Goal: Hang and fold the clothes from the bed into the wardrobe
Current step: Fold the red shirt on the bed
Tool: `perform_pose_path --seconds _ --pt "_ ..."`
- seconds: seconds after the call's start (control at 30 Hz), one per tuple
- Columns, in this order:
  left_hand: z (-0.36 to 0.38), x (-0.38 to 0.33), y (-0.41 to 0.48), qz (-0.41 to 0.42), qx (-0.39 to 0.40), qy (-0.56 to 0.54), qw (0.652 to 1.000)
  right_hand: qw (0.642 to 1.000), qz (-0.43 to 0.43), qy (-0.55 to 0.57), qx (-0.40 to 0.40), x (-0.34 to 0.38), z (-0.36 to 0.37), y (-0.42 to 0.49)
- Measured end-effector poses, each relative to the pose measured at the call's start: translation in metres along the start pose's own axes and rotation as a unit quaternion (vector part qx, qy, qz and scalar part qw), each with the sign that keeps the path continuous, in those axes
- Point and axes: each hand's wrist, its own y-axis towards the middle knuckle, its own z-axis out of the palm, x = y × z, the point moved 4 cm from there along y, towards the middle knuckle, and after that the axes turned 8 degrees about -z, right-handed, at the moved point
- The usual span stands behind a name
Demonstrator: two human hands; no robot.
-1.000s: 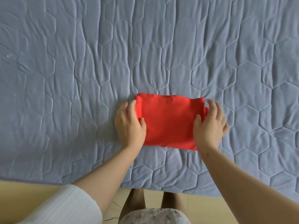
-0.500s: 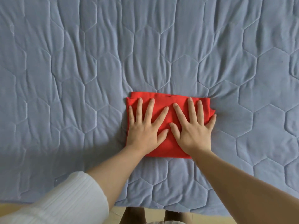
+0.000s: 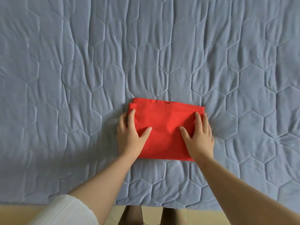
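Folded red garment (image 3: pixel 164 132) lies as a neat rectangle on the bed (image 3: pixel 81 78), near the edge closest to the person, with a second layer peeking out along its far left corner. The left hand (image 3: pixel 129 137) rests flat at the garment's left edge: its thumb is spread inward across the red cloth, the forefinger lies straight on top along the edge, and the outer fingers sit just off the cloth on the bedding. The right hand (image 3: pixel 198 138) mirrors it at the right edge, thumb angled inward on the cloth and fingers extended, the outermost ones over the side. Both hands are spread and pressing, gripping nothing. Both forearms reach forward from the bottom of the view, the left one emerging from a white ribbed sleeve (image 3: pixel 65 211). The blue-grey quilted cover, stitched in hexagons, is wrinkled all round the garment. Below the bed's edge show a strip of pale floor (image 3: pixel 16 213) and the person's legs (image 3: pixel 129 215).
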Motion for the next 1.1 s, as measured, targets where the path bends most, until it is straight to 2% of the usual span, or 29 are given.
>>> perform_pose_path --seconds 0.07,0.1,0.17,0.23,0.3,0.4,0.47,0.6,0.8,0.9,0.97,1.0,1.03,1.07,1.1 --pt "-0.002 0.004 0.001 -0.099 0.019 -0.159 0.982 0.993 0.034 0.103 -0.036 0.004 0.002 -0.003" --pt "-0.001 0.005 0.002 -0.147 0.044 -0.204 0.967 0.986 0.045 0.151 -0.054 0.006 0.002 -0.002" --pt "0.001 0.008 0.004 -0.229 0.128 -0.261 0.929 0.963 0.093 0.233 -0.1 0.004 -0.003 -0.002" --pt "-0.002 0.007 0.009 -0.278 0.22 -0.317 0.88 0.925 0.189 0.299 -0.137 -0.003 -0.01 -0.007" --pt "-0.014 0.007 0.01 -0.295 0.295 -0.312 0.854 0.872 0.283 0.39 -0.085 -0.002 -0.014 -0.015" --pt "-0.045 0.013 0.003 -0.3 0.341 -0.288 0.843 0.796 0.352 0.477 0.122 0.024 -0.016 -0.04" --pt "-0.074 0.018 -0.008 -0.309 0.353 -0.314 0.825 0.777 0.332 0.503 0.18 0.046 -0.022 -0.056" --pt "-0.141 0.023 -0.035 -0.332 0.359 -0.37 0.79 0.762 0.273 0.542 0.226 0.103 -0.049 -0.076" --pt "-0.278 -0.004 -0.072 -0.31 0.305 -0.43 0.791 0.768 0.15 0.529 0.329 0.219 -0.125 -0.111" --pt "-0.36 -0.018 -0.096 -0.271 0.265 -0.456 0.805 0.77 0.07 0.521 0.362 0.287 -0.169 -0.137" --pt "-0.407 -0.034 -0.116 -0.233 0.21 -0.518 0.796 0.764 0.011 0.521 0.38 0.333 -0.197 -0.159" --pt "-0.433 -0.038 -0.124 -0.207 0.124 -0.597 0.765 0.76 -0.015 0.523 0.387 0.358 -0.209 -0.171" --pt "-0.463 -0.037 -0.132 -0.16 -0.019 -0.7 0.696 0.753 -0.035 0.528 0.392 0.381 -0.219 -0.184" --pt "-0.49 -0.031 -0.142 -0.084 -0.144 -0.784 0.598 0.745 -0.055 0.531 0.399 0.402 -0.228 -0.197" --pt "-0.511 -0.029 -0.156 0.004 -0.158 -0.835 0.527 0.736 -0.078 0.535 0.407 0.425 -0.235 -0.212"
